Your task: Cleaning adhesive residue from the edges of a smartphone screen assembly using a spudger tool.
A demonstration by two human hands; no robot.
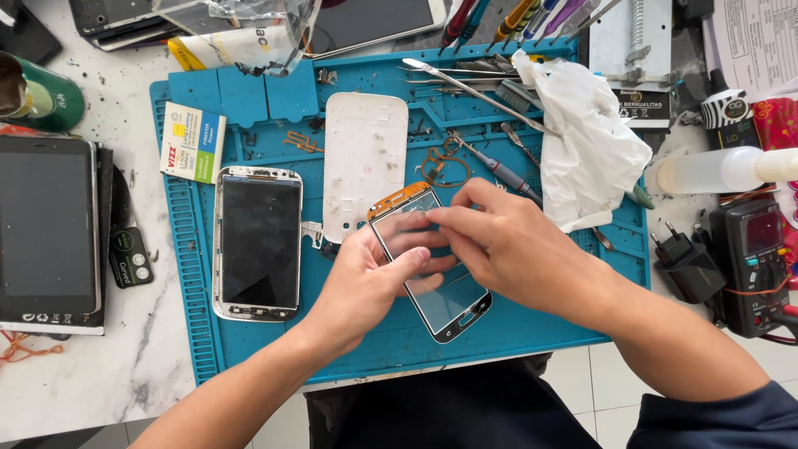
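Above the blue work mat (pixel 540 312), both hands hold a clear phone glass panel (pixel 449 303) with an orange top edge and a dark bottom edge. My left hand (pixel 370 278) grips it from below and the left, thumb on its face. My right hand (pixel 507 245) pinches its upper part with the fingertips. A phone with a dark screen and silver frame (pixel 259 241) lies on the mat to the left. A white phone back cover (pixel 364 158) lies beside it.
A crumpled white tissue (pixel 594 145), tweezers and a screwdriver (pixel 495 166) lie at the mat's back. A tablet (pixel 47 224) rests at the left, a multimeter (pixel 756 258), charger plug (pixel 686 262) and clear bottle (pixel 719 170) at the right. A small card box (pixel 193 141) sits on the mat's left.
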